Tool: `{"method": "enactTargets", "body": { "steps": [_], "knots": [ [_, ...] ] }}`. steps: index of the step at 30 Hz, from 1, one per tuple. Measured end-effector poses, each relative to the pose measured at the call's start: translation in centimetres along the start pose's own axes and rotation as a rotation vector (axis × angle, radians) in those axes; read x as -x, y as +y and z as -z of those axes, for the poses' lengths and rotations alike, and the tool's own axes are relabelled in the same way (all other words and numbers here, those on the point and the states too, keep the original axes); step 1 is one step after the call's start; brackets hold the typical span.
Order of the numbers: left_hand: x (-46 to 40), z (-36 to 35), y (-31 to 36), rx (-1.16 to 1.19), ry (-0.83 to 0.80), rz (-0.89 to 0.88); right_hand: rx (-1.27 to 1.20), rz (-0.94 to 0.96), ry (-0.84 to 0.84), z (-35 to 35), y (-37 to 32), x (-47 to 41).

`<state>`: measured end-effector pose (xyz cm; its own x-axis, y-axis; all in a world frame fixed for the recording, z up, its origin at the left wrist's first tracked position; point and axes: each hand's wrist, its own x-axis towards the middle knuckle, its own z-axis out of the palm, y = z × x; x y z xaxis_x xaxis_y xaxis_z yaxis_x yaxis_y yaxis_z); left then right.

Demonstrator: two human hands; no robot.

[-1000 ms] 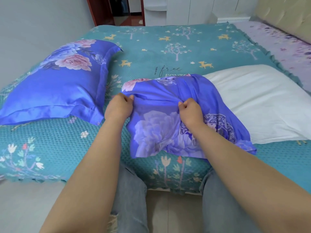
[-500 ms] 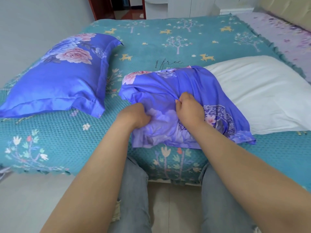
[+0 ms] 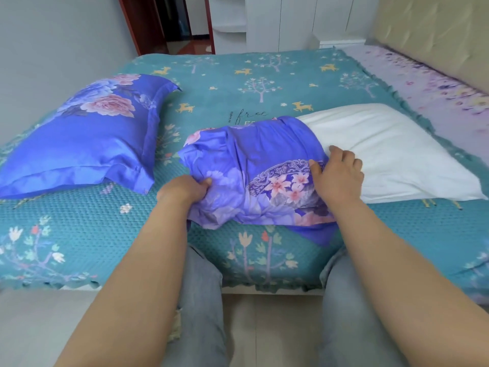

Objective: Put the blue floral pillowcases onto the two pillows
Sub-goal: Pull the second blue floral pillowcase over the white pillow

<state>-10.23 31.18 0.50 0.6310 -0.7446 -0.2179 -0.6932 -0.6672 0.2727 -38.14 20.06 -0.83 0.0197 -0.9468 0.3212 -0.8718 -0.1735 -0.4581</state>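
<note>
A covered pillow (image 3: 79,139) lies at the bed's (image 3: 66,234) left edge, with bare teal spread beyond it. The left hand (image 3: 182,190) grips the bunched pillowcase (image 3: 254,170) by the near edge. The right hand (image 3: 337,173) pinches its rim over the white pillow (image 3: 397,152).

Cased pillow (image 3: 87,139) left, half-cased pillow (image 3: 383,157) right, on bed (image 3: 238,75).

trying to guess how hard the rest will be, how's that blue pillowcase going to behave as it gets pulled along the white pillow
Probably floppy: the blue pillowcase is bunched in folds over one end of the white pillow. Its sheen suggests a slick fabric that may slide easily. It likely needs both grips, since the left hand and right hand hold opposite sides.
</note>
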Motion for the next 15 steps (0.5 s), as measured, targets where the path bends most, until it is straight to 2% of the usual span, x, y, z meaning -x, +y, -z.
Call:
{"method": "enactTargets", "body": {
  "steps": [3,5,7,10,12,15],
  "knots": [
    [0.7,-0.1,-0.2,0.040,-0.036,0.017,-0.076,-0.137,-0.309,1.3,1.8,0.1],
    [1.0,-0.1,0.3,0.194,-0.013,0.019,-0.145,-0.117,-0.436,1.8,2.3,0.4],
    [0.6,-0.3,0.5,0.490,0.017,0.051,-0.329,-0.138,-0.395,1.8,2.1,0.6],
    [0.4,-0.2,1.4,0.909,0.086,0.121,-0.579,-0.225,-0.227,1.0,1.6,1.0],
    [1.1,0.5,2.5,0.977,0.226,0.117,-0.533,-0.199,-0.196,0.4,1.5,1.5],
    [1.5,1.7,3.5,0.998,0.430,0.084,-0.183,-0.064,-0.183,-0.3,2.4,2.0]
  ]
}}
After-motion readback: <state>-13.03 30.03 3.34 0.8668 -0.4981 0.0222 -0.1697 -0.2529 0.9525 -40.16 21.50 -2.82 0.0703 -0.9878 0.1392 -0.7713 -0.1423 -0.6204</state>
